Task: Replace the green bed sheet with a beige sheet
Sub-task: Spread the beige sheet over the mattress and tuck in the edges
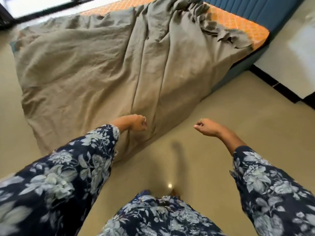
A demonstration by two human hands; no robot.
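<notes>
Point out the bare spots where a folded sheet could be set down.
Bare floor right of the bed, between the green sheet and the wall. A bare orange mattress strip runs by the blue headboard. The rest of the bed is crowded with rumpled sheet.

No writing to read anywhere in the room.

Standing here, I find no letters, brand marks, numbers or signs. The sheet [95, 65] draped over the bed is plain cloth with no tag showing, the orange mattress [238, 23] carries only a quilted diamond pattern, and the person's sleeves [64, 167] bear a pale floral print, not words. The blue headboard [255, 7] is unmarked, and the view is too blurred to show any fine print.
</notes>
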